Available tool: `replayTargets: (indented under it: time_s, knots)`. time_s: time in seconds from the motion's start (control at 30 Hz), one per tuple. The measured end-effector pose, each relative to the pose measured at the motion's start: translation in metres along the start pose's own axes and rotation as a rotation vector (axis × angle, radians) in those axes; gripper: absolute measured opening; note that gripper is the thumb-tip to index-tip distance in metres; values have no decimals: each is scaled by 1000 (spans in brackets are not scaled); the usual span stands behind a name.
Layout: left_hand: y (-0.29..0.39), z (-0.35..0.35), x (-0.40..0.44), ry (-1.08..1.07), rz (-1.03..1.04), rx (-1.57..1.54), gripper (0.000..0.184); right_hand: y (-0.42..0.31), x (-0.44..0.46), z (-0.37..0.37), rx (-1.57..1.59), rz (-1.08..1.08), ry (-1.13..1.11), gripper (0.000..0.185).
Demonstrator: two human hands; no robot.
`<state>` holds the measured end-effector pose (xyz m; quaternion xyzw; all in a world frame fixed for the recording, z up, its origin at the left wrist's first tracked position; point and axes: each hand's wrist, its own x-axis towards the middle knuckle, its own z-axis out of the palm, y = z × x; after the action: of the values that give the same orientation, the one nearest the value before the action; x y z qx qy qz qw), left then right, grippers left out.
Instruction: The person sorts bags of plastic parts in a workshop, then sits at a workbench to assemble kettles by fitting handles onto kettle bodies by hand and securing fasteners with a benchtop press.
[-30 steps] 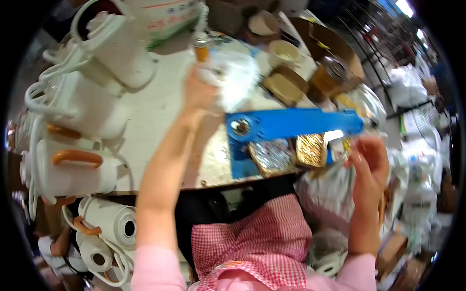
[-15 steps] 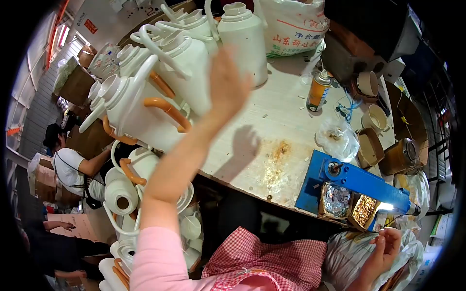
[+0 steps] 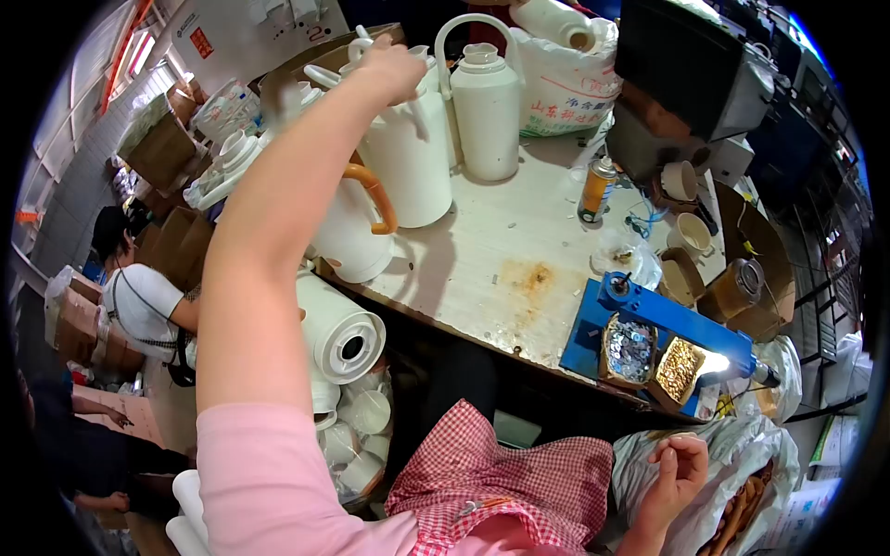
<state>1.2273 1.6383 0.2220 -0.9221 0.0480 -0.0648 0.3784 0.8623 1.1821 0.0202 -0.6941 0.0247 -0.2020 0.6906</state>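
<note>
My left hand reaches to the back left of the table, its fingers closed around the arched white handle of a white jug. My forearm hides part of the jugs behind it. Beside that jug, another white jug stands upright with its handle raised. Nearer me, a white jug with an orange grip stands close to the table edge. My right hand hangs with curled fingers above a plastic bag holding orange-brown parts. I cannot make out what the right fingers hold, if anything.
A blue bench tool stands at the front right edge, beside boxes of washers and brass-coloured pieces. Behind are a spray can and a printed sack. More jugs lie below the table. A person sits at left.
My left hand has moved from above the table to the handle of a jug farther back. My right hand has shifted left and slightly down in view. The camera view has shifted too.
</note>
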Motion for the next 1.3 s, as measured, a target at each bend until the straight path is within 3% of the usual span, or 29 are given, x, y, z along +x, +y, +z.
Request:
replayTargets:
  time_s: [0.03, 0.07, 0.1, 0.17, 0.2, 0.23, 0.3, 0.37, 0.43, 0.5, 0.57, 0.63, 0.7, 0.77, 0.83, 0.87, 0.9, 1.0, 1.07, 1.1, 1.13, 1.17, 1.23, 1.3]
  knots:
    - [2, -18, -9, 201, 47, -13, 26, -4, -3, -2, -4, -8, 9, 7]
    - [4, -36, -16, 250, 26, 24, 30, -5, -4, -4, -8, 20, 20, 6]
    - [-1, -48, -26, 477, 52, 58, 28, -6, -5, -2, -7, 5, 26, 6]
    - [-7, -91, -62, 711, 63, -19, 21, -8, -8, 13, 48, 26, -79, 6]
    - [-6, -114, -91, 828, 50, 4, 15, -10, -11, 25, 38, 92, -100, 10]
    - [-6, -136, -125, 936, 29, 28, 9, -2, -14, 29, 172, 164, -245, 31]
    - [-4, -174, -183, 810, -157, -93, 13, 0, -7, 64, 168, 30, -224, 55]
    - [-7, -186, -233, 893, -61, -375, 16, 22, 5, 75, 151, -106, -171, 63]
    - [-8, -164, -259, 1009, 224, -568, 21, 33, 15, 76, 256, -40, -39, 54]
    - [14, -178, -304, 458, 53, -803, 18, -6, 7, 85, 212, 285, -24, 44]
    - [45, -138, -329, 390, 49, -828, 18, 43, -41, 47, 339, -49, -172, 33]
    - [70, -103, -357, 20, 85, -1083, 17, 48, -72, 35, 37, 49, -191, 32]
    - [97, -72, -370, -122, 170, -1052, 22, 75, -74, 10, -98, 109, 30, 33]
    - [119, -46, -386, -181, 256, -1204, 26, 101, -76, -7, -132, 305, 68, 36]
    - [128, -47, -393, -332, 251, -1292, 30, 155, -95, -5, -187, 463, 81, 45]
    - [129, -49, -392, -425, 231, -1304, 30, 188, -106, -16, -261, 420, -100, 50]
    - [131, -41, -388, -432, 240, -1316, 30, 188, -95, -21, -391, 507, -426, 48]
    - [144, 16, -375, -397, 211, -1345, 30, 174, -93, -1, -141, 633, -427, 39]
    - [166, 22, -374, 36, -61, -1133, 28, 153, -110, -1, 107, 782, -306, 29]
    - [184, 29, -378, 404, -106, -1078, 29, 143, -111, -4, 211, 873, -251, 27]
    - [186, 21, -383, 418, -19, -1153, 30, 174, -122, -17, 63, 789, -195, 28]
    - [185, 28, -393, 454, 101, -1168, 26, 150, -108, -10, -8, 852, -254, 28]
    - [183, 39, -421, 561, 131, -946, 31, 163, -87, 1, -20, 821, -296, 32]
    - [204, 41, -418, 347, 261, -1127, 49, 196, -85, -1, -42, 828, -328, 33]
